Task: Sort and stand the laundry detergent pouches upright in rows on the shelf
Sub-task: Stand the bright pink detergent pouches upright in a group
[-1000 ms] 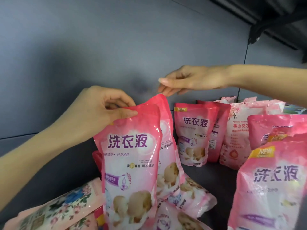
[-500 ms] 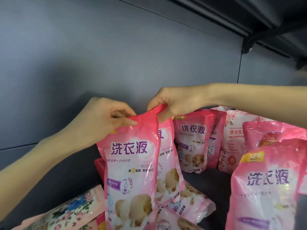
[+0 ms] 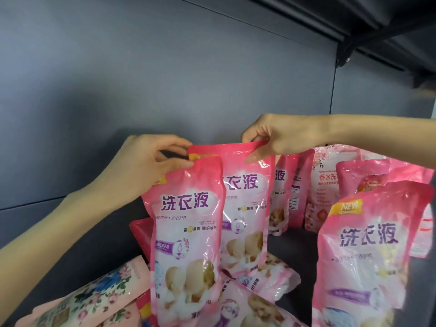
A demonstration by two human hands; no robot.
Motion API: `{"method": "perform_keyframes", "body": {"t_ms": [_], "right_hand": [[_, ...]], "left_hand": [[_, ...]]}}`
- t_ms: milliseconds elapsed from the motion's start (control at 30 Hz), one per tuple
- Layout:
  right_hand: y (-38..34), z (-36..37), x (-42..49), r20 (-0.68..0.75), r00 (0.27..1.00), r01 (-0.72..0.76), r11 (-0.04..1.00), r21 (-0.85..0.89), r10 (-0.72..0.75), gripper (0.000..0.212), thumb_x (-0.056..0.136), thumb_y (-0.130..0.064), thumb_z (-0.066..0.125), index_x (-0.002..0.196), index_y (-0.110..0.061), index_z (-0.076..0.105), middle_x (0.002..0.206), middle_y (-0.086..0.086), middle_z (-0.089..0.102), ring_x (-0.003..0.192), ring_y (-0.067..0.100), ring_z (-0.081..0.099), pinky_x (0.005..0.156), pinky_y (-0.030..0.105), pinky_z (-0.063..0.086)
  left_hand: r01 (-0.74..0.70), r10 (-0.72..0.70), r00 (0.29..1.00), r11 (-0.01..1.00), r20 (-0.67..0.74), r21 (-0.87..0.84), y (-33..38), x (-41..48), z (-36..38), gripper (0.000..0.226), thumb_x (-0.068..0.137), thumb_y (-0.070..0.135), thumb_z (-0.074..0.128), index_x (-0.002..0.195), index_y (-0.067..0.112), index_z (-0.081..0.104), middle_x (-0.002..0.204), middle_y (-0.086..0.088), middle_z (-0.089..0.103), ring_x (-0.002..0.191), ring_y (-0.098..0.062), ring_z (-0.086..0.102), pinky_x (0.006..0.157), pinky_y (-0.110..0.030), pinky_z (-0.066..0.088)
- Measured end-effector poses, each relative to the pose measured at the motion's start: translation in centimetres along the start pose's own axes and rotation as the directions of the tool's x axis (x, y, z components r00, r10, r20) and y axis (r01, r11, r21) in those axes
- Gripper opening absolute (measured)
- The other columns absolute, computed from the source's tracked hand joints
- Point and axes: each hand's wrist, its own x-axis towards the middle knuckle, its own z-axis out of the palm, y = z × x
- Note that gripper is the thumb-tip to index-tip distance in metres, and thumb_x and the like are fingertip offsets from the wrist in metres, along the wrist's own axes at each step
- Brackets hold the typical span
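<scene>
Pinching the top edge of the front pink pouch (image 3: 186,232), the left hand (image 3: 146,166) holds it upright, its arm reaching in from low on the left. The right hand (image 3: 278,140) comes in level from the right and pinches the top of the second pouch (image 3: 247,204) just behind. Both pouches are upright at the shelf (image 3: 299,246) back wall. The front pouch hides the second one's left side. A flowery pouch (image 3: 94,300) is cut off at the bottom.

My dark shelf (image 3: 300,246) bears a row of pink pouches (image 3: 325,197) standing far right and one upright pouch (image 3: 368,256) near right. Flat pink pouches (image 3: 273,279) lie near me, floral pouches (image 3: 94,300) at near left.
</scene>
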Motion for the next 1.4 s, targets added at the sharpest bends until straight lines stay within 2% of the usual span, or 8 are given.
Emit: {"method": "perform_keyframes", "body": {"t_ms": [100,233,367,533,800,1033,1233,1400], "right_hand": [[1.3,-0.8,-1.3,-0.025,0.999,-0.041,0.999,0.006,0.041,0.008,0.085,-0.004,0.063,0.081,-0.011,0.066,0.078,0.004,0.072,0.068,0.012,0.067,0.062,0.021,0.052],[3.0,-1.8,-2.8,-0.061,0.994,-0.089,0.996,-0.033,0.086,0.015,0.084,-0.003,0.064,0.073,-0.014,0.064,0.064,-0.007,0.068,0.057,0.004,0.061,0.056,0.014,0.046],[5.1,-2.6,-4.1,-0.113,0.982,-0.162,0.982,-0.098,0.151,0.018,0.082,-0.005,0.066,0.067,-0.011,0.062,0.057,-0.006,0.061,0.051,0.002,0.050,0.053,0.016,0.043],[8.0,-3.0,-5.6,-0.132,0.949,-0.309,0.929,-0.205,0.287,0.028,0.082,-0.006,0.068,0.059,-0.015,0.056,0.049,-0.008,0.052,0.045,0.001,0.043,0.049,0.012,0.040],[9.6,-2.9,-6.7,-0.204,0.911,-0.411,0.808,-0.422,0.357,0.020,0.082,-0.013,0.071,0.071,-0.024,0.057,0.068,-0.010,0.060,0.063,0.009,0.054,0.055,0.009,0.039],[9.3,-2.8,-6.6,-0.261,0.883,-0.469,0.714,-0.520,0.390,0.029,0.083,-0.021,0.069,0.062,-0.031,0.051,0.069,-0.008,0.059,0.072,0.020,0.055,0.066,0.027,0.044],[9.5,-2.8,-6.9,-0.294,0.837,-0.547,0.707,-0.448,0.461,0.010,0.080,-0.022,0.071,0.081,-0.024,0.061,0.074,-0.009,0.059,0.072,0.015,0.055,0.067,0.025,0.041],[9.1,-2.7,-6.8,-0.304,0.825,-0.563,0.745,-0.358,0.477,0.034,0.080,-0.017,0.071,0.112,-0.016,0.063,0.105,0.002,0.066,0.097,0.021,0.061,0.086,0.030,0.047]], "left_hand": [[0.130,-0.149,0.968,0.986,0.201,0.102,-1.3,-0.1,-1.2,0.035,0.062,0.044,0.072,0.096,0.044,0.064,0.084,0.018,0.070,0.074,0.003,0.066,0.055,-0.012,0.051],[0.173,-0.194,0.962,0.977,0.194,0.122,-2.5,0.2,-1.7,0.010,0.069,0.021,0.079,0.074,0.029,0.073,0.071,0.006,0.072,0.061,-0.002,0.066,0.054,-0.017,0.053],[0.161,-0.169,0.981,0.984,0.097,0.080,-2.1,0.9,-1.6,0.011,0.066,0.020,0.081,0.065,0.027,0.073,0.068,0.008,0.072,0.062,-0.004,0.066,0.054,-0.016,0.053],[0.135,-0.135,0.980,0.991,0.147,0.009,0.2,2.7,-0.2,0.009,0.066,0.022,0.080,0.067,0.024,0.072,0.063,0.007,0.070,0.047,-0.002,0.055,0.046,-0.018,0.051],[0.081,-0.064,0.987,0.990,0.150,-0.115,3.5,7.5,2.2,0.010,0.071,0.015,0.077,0.073,0.017,0.067,0.060,0.007,0.066,0.036,0.004,0.046,0.040,-0.010,0.042],[0.006,0.038,0.973,0.982,0.229,-0.189,4.5,10.9,8.8,0.015,0.074,0.011,0.077,0.068,0.019,0.066,0.052,0.012,0.063,0.041,0.004,0.048,0.042,-0.013,0.042],[-0.027,0.096,0.931,0.980,0.353,-0.196,3.5,11.2,15.3,0.014,0.077,0.010,0.074,0.090,0.006,0.070,0.069,0.007,0.062,0.054,0.007,0.056,0.052,-0.011,0.044],[-0.043,0.125,0.920,0.974,0.372,-0.221,3.2,11.3,16.0,0.010,0.080,0.010,0.071,0.089,0.007,0.069,0.070,0.010,0.063,0.054,0.013,0.056,0.052,-0.003,0.039]]}}
